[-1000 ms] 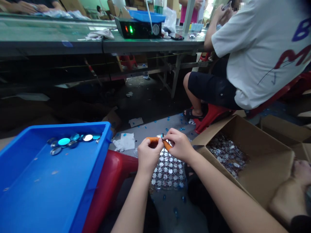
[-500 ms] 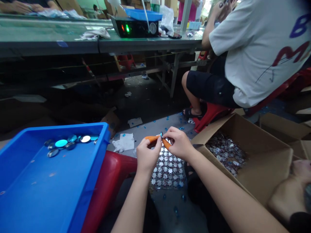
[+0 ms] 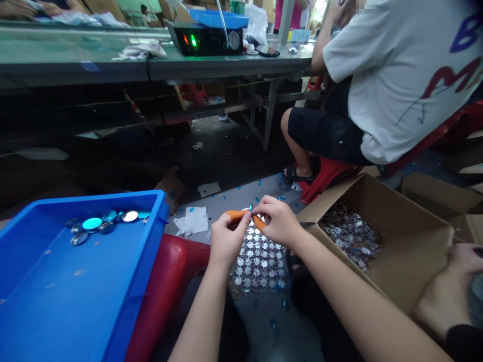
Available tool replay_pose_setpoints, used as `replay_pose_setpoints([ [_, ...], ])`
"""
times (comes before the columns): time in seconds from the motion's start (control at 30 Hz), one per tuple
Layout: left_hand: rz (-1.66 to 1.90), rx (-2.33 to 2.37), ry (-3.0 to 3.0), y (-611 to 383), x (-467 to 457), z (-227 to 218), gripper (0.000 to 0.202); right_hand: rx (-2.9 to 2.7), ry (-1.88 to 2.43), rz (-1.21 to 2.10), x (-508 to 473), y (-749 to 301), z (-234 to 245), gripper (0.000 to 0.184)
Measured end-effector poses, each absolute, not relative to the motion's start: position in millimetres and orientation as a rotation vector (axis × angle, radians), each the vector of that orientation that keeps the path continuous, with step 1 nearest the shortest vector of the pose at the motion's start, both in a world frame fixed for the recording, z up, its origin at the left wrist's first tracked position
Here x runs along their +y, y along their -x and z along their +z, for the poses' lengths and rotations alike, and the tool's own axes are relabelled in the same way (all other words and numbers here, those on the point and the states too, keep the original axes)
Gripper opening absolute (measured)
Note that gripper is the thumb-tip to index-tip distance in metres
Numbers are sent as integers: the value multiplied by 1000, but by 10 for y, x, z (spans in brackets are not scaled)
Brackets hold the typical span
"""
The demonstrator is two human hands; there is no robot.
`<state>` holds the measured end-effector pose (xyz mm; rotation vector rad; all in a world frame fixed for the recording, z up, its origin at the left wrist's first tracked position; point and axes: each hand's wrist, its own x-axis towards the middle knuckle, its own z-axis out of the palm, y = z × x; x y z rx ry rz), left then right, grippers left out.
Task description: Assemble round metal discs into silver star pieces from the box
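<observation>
Pinching a tiny teal glassy disc (image 3: 250,207) between soft orange rubber finger cots (image 3: 237,215), the person's left hand (image 3: 228,241) and right hand (image 3: 273,221) meet above a patch of silver star-shaped pieces (image 3: 258,264), both curled closed on the disc, though the fingers hide how much of the grip each one bears. The disc sits right at the fingertips, edge up, with only a sliver showing. A light, even pinch seems best for something this small and smooth, with the wrists kept close together so it cannot twist or spring away. Stray blue bits on the grey floor (image 3: 264,314) show how easily such pieces could go astray. To the left, a bright blue plastic tray (image 3: 86,199) holds a small cluster of round shiny discs (image 3: 107,223) near its far wall, within easy reach. To the right, an open brown cardboard box (image 3: 377,261) holds a heap of loose silver pieces (image 3: 349,234), and a co-worker's hand (image 3: 466,259) rests near its corner.
</observation>
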<state>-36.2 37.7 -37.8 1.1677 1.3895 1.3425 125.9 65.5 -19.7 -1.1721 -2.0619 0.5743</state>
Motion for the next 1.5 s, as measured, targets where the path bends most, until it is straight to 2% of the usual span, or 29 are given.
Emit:
replay_pose_setpoints([
  [0.73, 1336, 1679, -1317, 270, 341, -370, 15, -2142, 1202, 491, 633, -1219, -252, 16],
  [1.1, 1420, 1750, -1649, 322, 354, -439, 7, -1753, 1233, 906, 684, -1185, -192, 12],
  [1.5, 1381, 1745, -1940, 285, 331, -460, 5, -1672, 1253, 978, 667, -1111, -322, 14],
])
